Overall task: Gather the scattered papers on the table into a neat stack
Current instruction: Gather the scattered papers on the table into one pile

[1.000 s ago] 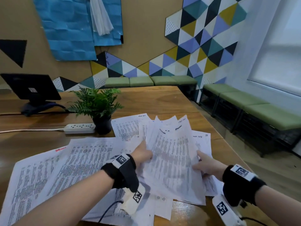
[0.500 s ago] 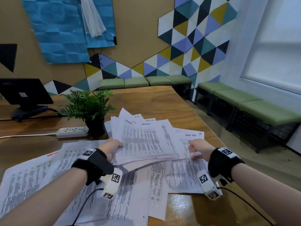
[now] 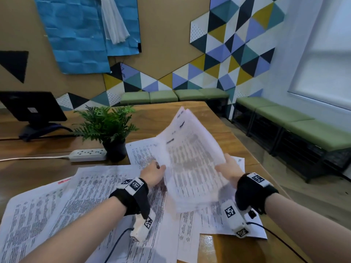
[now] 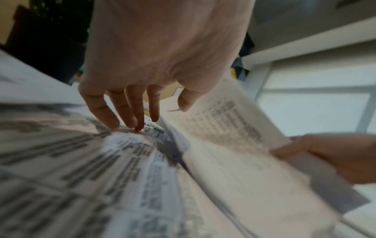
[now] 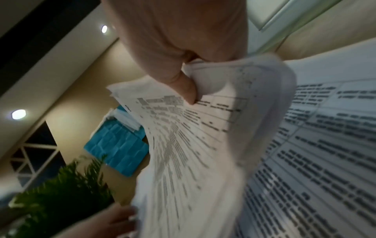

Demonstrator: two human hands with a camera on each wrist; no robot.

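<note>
1. Papers: a gathered bundle of printed sheets [image 3: 191, 164] is held tilted above the wooden table [image 3: 241, 149], its far corner raised toward the wall. More loose sheets [image 3: 91, 196] lie scattered flat on the table beneath and to the left of the bundle, overlapping one another.
2. Writing: all sheets carry dense printed tables or text. None of it can be read; the bundle is motion-blurred. One flat sheet at the left bears a small red mark, also illegible.
3. Right hand [image 3: 230, 168]: it grasps the bundle at its right edge. The right wrist view shows the thumb [image 5: 183, 87] pressed on top of the sheets with the paper curling round it.
4. Left hand [image 3: 152, 172]: it sits at the bundle's left edge. The left wrist view shows its fingers [image 4: 130, 112] extended downward with tips on or just above the flat sheets, and the thumb beside the raised bundle. No clenched hold is visible; the hand reads as relaxed.
5. Containers: a dark pot holds a green fern plant [image 3: 106, 126], standing on the table just beyond the papers.
6. Other items: a white power strip [image 3: 88, 154] lies to the left of the pot, touching or nearly touching it. A dark monitor [image 3: 32, 107] stands at the far left.
7. Wrist bands: both wrists wear black straps with square coded markers.
</note>
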